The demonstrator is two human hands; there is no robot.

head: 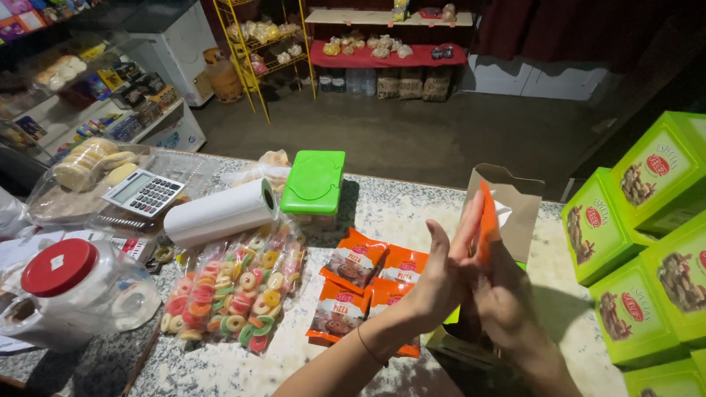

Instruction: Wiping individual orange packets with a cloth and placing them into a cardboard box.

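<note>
**Orange packet goes between two palms at a shop bench**

Right of centre in the frame, a thin orange snack packet (488, 229) stands on edge, pressed between the person's left hand (441, 276) and right hand (494, 287). The fingers of both hands are stretched out flat and close together, clamping the packet palm to palm rather than curling round it. Just behind it gapes the mouth of a brown paper bag (515, 202), its flap upright and a white scrap showing inside.

Judged from this pose, the packet would handle best kept upright and square to the bag's mouth, with the bag held steady, since the thin paper wall looks apt to fold.

Just left of the hands, four more orange packets (364, 283) lie flat on the speckled stone bench (382, 202). Further left lies a clear strip pack of coloured ring sweets (232, 298), with a white paper roll (220, 213) above it and a green-lidded wipes box (314, 182) beside that. At lower left a clear plastic jar with a red lid (77, 290) lies tilted; its contents cannot be made out. A calculator (143, 192) rests on a clear bag of pale round biscuits (84, 165) at upper left. Green cartons (647, 242) are stacked along the right edge, all closed.
</note>
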